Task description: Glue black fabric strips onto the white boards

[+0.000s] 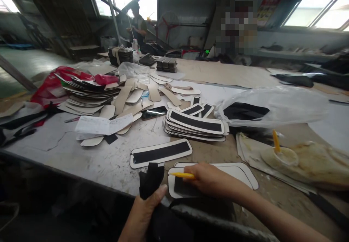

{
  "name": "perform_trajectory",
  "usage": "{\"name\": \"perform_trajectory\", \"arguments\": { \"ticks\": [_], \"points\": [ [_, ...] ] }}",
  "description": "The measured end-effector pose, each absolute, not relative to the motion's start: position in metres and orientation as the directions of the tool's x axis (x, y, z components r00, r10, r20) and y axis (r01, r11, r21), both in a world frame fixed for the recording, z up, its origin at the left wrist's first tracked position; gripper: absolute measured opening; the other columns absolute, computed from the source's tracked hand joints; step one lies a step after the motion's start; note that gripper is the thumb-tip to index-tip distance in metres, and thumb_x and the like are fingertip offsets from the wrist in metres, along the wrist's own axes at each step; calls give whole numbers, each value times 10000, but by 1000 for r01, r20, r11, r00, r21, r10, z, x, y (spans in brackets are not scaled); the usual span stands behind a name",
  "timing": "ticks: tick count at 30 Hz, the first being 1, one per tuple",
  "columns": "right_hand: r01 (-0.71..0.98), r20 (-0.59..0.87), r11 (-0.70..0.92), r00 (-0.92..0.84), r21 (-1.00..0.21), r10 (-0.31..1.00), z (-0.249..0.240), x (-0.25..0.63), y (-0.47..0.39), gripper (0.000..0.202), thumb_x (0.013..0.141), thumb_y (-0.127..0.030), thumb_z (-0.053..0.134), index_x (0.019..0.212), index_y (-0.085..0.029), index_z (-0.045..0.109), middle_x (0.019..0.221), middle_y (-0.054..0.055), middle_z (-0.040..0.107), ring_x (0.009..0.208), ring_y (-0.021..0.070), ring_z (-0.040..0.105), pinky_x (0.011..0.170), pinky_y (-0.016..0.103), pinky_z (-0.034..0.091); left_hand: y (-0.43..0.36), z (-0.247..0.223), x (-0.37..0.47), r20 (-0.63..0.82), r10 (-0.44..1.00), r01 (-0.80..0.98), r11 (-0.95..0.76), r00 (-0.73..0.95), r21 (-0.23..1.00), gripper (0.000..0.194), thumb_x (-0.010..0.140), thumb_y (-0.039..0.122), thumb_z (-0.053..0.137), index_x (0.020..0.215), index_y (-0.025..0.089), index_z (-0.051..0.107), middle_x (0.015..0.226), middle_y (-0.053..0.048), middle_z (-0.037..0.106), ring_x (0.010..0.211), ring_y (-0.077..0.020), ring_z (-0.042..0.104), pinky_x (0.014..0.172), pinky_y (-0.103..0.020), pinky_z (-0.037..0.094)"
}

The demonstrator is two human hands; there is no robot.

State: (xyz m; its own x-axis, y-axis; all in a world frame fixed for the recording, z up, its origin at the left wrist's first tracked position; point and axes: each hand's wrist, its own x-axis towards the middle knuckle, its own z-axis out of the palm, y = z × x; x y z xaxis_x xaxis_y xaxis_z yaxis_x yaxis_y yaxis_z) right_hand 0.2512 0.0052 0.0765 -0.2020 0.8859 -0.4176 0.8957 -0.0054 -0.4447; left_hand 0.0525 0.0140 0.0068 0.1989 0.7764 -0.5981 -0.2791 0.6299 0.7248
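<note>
My left hand (pixel 148 207) is closed around a bundle of black fabric pieces (pixel 151 179) at the table's front edge. In my right hand (pixel 204 176) is a yellow stick-like tool (pixel 183 175), its tip pointing left over a white panel (pixel 172 189) with a dark strip on it. My right hand covers part of that panel, and more white panels (pixel 247 173) lie under it. Just beyond, another white panel (pixel 160 153) carries a black strip. Farther back stands a stack of similar panels (pixel 195 124).
To the right sits a small tub (pixel 285 157) with a yellow stick upright in it, near a clear plastic bag (pixel 294 105). A phone (pixel 154 112), paper sheets (pixel 92 126) and piled curved panels (pixel 89 96) occupy the left. A person (pixel 139 25) is in the background.
</note>
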Motion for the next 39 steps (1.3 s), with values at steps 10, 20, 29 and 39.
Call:
{"name": "perform_trajectory", "arguments": {
  "ticks": [10,20,29,39],
  "points": [
    [955,-448,122,-237,-269,862,78,242,23,223,772,-226,453,866,-200,654,797,90,699,729,217,638,555,252,355,26,-1,64,-587,789,-10,598,182,801,335,452,301,803,714,128,686,647,-36,659,704,-222,611,715,-329,468],
    [945,-418,197,-295,-262,859,73,240,35,227,737,-224,469,843,-182,665,794,97,703,755,243,646,616,295,428,36,8,76,-511,833,-141,543,213,828,566,489,267,781,1033,196,645,1050,-68,676,1084,-284,535,966,-392,377],
    [942,-405,216,-307,-255,861,68,238,39,228,726,-219,475,818,-181,680,784,99,710,755,250,655,610,294,437,41,-10,78,-414,898,42,412,148,910,436,530,298,755,949,202,684,1142,-77,631,1131,-300,495,1003,-415,330],
    [956,-510,23,-177,-293,842,86,287,0,221,725,-369,564,814,-193,664,778,79,684,751,231,618,599,269,389,36,30,87,-676,719,-90,693,162,715,422,682,79,628,1075,230,614,1054,-24,679,969,-190,616,800,-263,496]
  ]
}}
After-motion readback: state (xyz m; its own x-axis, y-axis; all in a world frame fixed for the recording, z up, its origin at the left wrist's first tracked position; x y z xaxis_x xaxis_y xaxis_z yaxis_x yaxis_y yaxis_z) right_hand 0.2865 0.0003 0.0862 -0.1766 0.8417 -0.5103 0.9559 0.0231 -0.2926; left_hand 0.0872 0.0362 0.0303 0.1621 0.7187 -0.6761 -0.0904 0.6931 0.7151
